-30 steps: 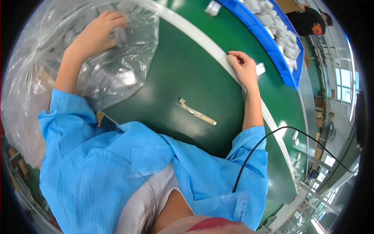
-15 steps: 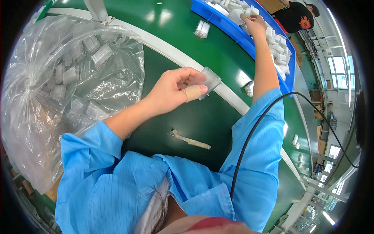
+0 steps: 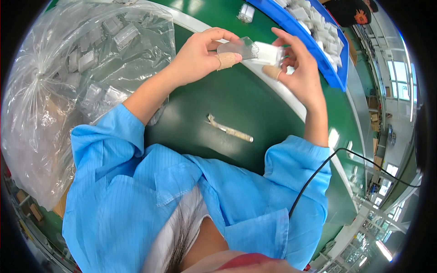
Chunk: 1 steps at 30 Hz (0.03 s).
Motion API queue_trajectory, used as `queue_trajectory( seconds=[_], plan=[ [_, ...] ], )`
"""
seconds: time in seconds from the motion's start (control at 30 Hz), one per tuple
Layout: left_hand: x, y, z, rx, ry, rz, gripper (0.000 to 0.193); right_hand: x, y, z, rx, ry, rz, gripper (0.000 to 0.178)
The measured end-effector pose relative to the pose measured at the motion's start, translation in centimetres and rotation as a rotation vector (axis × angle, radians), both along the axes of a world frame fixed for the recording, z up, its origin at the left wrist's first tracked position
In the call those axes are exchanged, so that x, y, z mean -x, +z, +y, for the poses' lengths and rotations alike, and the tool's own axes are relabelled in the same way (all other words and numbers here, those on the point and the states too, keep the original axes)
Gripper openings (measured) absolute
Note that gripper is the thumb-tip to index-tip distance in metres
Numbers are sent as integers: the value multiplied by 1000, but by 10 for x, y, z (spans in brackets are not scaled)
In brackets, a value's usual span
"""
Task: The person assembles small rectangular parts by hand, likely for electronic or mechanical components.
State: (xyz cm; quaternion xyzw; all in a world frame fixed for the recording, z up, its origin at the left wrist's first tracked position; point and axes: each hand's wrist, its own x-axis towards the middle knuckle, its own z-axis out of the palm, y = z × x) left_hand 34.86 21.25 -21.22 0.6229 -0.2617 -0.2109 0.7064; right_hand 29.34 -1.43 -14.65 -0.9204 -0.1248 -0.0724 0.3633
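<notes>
My left hand (image 3: 205, 54) is closed on a clear plastic sleeve (image 3: 240, 48), with the thumb, wrapped in tan tape, along its lower side. Opposite it, my right hand (image 3: 298, 66) grips a white plastic block (image 3: 267, 54), slightly blurred, between its taped thumb and fingers. The block's left end meets the sleeve's right end; whether it is inside cannot be made out. Both are held above the white edge strip of the green table. Below them, on the dark green surface, lies a thin tool with a tape-wrapped handle (image 3: 231, 131).
A large clear bag (image 3: 150, 75) of transparent and white pieces sits at my left. A blue bin (image 3: 334, 77) heaped with white blocks stands at the far right. One wrapped block (image 3: 246, 13) lies on the green table beyond my hands. A black cable (image 3: 314, 175) curves at right.
My right hand has come back from the blue bin with a white block and brought it to the clear sleeve. My left hand and the sleeve appear higher in the view.
</notes>
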Motion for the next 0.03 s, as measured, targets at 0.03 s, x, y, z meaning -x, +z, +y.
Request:
queue_trajectory(
  seconds=[0.03],
  plan=[
    [2,4,-1,-59,-91,43,33,20,-2,6,-119,-27,28,70]
  ],
)
